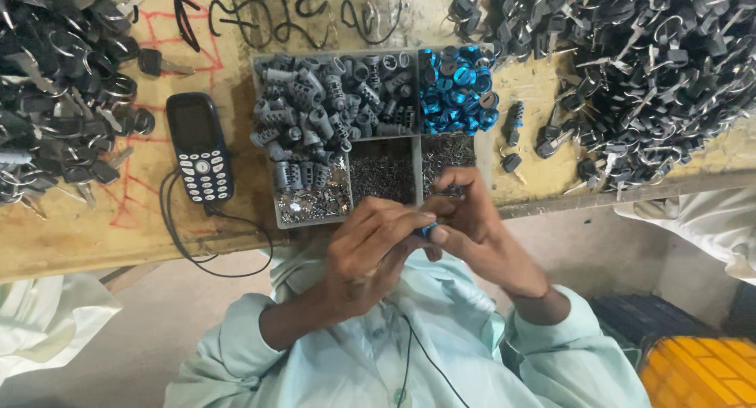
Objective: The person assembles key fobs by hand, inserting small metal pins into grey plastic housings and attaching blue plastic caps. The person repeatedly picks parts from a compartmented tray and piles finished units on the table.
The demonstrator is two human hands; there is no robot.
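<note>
Wooden bench [94, 235], divided tray [417, 152], phone [200, 146], key heaps [654, 69]

1. Small blue part [426, 230]: pinched between fingertips of both hands, centre of frame, mostly hidden, shape unclear.
2. Sits just below the parts tray's lower edge, off the counter.

Divided tray [268, 140] mid-bench, phone [200, 146] left of it, key piles [654, 69] at both ends, perhaps pins in near compartments.
</note>
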